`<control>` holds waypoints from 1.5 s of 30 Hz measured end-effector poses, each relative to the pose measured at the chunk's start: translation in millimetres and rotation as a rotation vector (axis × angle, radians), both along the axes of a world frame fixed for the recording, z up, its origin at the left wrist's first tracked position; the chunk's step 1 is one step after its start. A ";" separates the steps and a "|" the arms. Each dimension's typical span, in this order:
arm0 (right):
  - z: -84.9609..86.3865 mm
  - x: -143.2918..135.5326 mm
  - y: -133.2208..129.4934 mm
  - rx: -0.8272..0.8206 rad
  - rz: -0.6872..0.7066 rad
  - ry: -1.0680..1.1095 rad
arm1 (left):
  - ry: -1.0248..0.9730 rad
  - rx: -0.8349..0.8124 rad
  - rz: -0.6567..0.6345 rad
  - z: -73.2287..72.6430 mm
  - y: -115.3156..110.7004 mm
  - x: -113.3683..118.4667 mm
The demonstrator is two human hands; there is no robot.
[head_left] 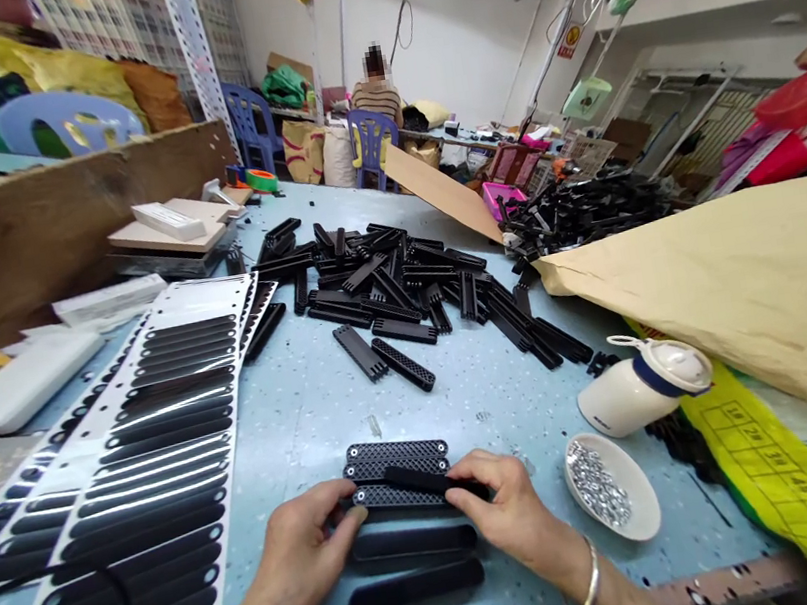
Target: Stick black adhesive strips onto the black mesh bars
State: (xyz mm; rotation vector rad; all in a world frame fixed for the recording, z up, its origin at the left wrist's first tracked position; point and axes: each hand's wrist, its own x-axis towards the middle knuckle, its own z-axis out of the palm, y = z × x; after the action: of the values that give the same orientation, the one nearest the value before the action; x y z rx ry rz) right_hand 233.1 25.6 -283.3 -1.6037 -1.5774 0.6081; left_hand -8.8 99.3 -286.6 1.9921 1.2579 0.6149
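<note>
In front of me lie several black textured bars (396, 451) in a row, each with a small silver spot at its ends. My right hand (505, 502) pinches a smooth, thin black strip (415, 481), which lies slantwise over the bars. With thumb and forefinger, my left hand (310, 544) grips the left end of the nearest textured bar (394, 497). Closer to me, two smooth black bars, an upper one (413, 543) and a lower one (416, 589), lie side by side on the blue table (286, 431).
Sheets of black rounded strips (169, 459) lie at left. A pile of black bars (385, 280) spreads behind my hands. On the right stand a white bowl (648, 509) of small silver parts and a cream bottle (611, 400), beside brown paper (740, 272). A person (377, 96) sits far back.
</note>
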 end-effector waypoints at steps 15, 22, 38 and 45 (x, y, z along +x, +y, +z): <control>5.5 -5.3 -4.5 0.097 0.173 -0.044 | -0.115 -0.050 0.009 3.2 -13.7 -8.9; 1.2 -15.5 4.8 0.161 0.192 -0.100 | -0.117 -0.089 0.002 1.1 -14.8 -9.1; -0.3 -15.2 6.0 0.150 0.257 -0.247 | -0.124 -0.134 -0.002 1.9 -17.1 -11.4; -5.2 -15.1 7.4 0.145 0.284 -0.294 | -0.110 -0.141 -0.006 2.0 -17.1 -10.8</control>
State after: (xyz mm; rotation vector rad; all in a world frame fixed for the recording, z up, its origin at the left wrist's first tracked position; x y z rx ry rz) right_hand 218.0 33.0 -288.5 -1.4199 -2.0407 0.4039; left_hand -19.6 82.2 -284.6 1.8212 1.1956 0.6068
